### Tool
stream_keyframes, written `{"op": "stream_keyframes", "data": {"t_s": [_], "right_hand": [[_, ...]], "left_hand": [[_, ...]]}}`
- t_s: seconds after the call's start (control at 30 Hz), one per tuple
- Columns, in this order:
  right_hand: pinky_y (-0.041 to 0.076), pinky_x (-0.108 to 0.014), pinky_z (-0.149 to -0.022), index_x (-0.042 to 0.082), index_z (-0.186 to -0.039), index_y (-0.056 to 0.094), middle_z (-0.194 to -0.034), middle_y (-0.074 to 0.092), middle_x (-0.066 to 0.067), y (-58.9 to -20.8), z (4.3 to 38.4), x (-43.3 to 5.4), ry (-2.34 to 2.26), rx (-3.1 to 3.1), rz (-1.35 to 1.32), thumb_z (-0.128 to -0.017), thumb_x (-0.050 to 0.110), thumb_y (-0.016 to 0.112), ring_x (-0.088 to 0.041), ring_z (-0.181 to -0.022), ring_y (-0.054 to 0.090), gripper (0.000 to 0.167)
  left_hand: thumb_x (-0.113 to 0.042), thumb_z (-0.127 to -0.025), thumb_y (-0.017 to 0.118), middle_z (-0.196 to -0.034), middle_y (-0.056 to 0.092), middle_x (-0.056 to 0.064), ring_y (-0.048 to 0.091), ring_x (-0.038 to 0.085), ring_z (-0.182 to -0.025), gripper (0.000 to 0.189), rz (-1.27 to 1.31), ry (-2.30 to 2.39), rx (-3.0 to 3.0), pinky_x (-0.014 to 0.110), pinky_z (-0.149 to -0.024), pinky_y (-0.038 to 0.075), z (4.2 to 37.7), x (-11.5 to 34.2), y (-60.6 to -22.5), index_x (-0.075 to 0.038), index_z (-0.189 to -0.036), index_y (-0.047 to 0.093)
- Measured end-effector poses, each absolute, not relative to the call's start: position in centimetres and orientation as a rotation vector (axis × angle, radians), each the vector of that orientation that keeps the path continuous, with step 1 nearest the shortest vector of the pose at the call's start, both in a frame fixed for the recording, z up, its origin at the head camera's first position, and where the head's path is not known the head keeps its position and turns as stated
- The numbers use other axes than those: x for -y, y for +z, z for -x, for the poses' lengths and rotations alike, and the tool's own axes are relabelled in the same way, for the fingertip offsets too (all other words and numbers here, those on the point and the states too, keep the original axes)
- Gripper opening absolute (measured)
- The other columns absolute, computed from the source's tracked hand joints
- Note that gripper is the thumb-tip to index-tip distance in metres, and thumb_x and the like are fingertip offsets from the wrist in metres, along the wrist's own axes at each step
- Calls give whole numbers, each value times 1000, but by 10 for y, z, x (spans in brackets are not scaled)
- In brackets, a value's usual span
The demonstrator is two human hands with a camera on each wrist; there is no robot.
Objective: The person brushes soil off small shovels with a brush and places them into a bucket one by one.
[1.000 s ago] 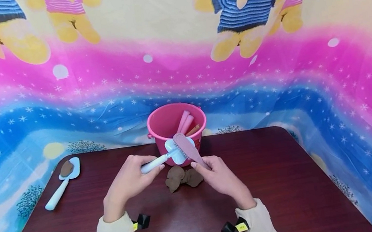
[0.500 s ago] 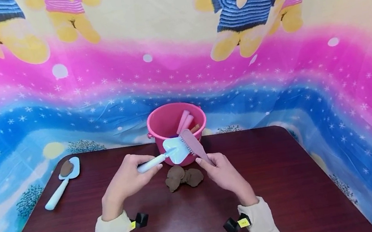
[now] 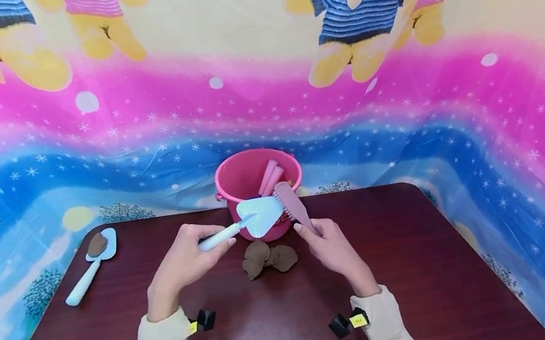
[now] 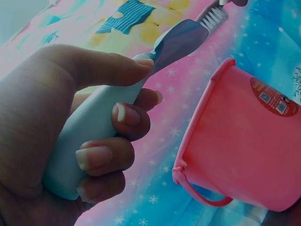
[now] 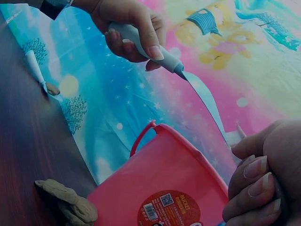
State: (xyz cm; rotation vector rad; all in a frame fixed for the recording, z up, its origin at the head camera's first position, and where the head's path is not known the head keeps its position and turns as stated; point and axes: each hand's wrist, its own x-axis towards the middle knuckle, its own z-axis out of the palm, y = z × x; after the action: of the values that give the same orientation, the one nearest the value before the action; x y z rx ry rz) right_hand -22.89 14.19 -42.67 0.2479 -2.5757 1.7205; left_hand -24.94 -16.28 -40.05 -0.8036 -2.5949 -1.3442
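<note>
My left hand point(image 3: 188, 263) grips the pale handle of a small light-blue trowel point(image 3: 260, 216), fingers curled round it in the left wrist view. My right hand point(image 3: 331, 247) holds a mauve brush point(image 3: 293, 205) by its handle. The brush's white bristles point(image 4: 214, 20) meet the tip of the trowel blade. Both tools are held up in front of a pink bucket point(image 5: 160, 183), overlapping its rim in the head view. Below them, brown clay lumps point(image 3: 268, 258) lie on the table in front of the bucket.
A second light-blue trowel point(image 3: 89, 279) with a brown clay lump point(image 3: 97, 245) on its blade lies at the table's left. Pink handles point(image 3: 269, 177) stick up inside the bucket. A printed cloth point(image 3: 161, 110) hangs behind the dark wooden table point(image 3: 272, 336).
The brush has moved right across the trowel blade, from its middle to its tip. My right hand has shifted slightly right, while the left hand has barely moved.
</note>
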Motion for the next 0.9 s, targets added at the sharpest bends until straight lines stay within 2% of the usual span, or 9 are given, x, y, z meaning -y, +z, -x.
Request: {"op": "stream_keyframes", "data": {"t_s": [0.33,0.9], "right_hand": [[26,-26,-42,7,-72,51,-52,39,-2,-425,228,-140,1704,2465,-182,-103,35,59,-15,-44,33,43],[27,-24,-44,10,-71,52,-54,38,-1,-420,217,-118,1624,2497,-398,-104,28,60,-13,-47,34,39]], "left_hand": [[-23,-90,78,-63,57,-2,51,16,-57,16,780,-1384,2605,31,-57,49,250,163,-402,-18,-105,79],[-27,-90,78,-72,65,-3,55,17,-60,20,803,-1357,2611,31,-58,52,254,156,-405,-16,-107,79]]}}
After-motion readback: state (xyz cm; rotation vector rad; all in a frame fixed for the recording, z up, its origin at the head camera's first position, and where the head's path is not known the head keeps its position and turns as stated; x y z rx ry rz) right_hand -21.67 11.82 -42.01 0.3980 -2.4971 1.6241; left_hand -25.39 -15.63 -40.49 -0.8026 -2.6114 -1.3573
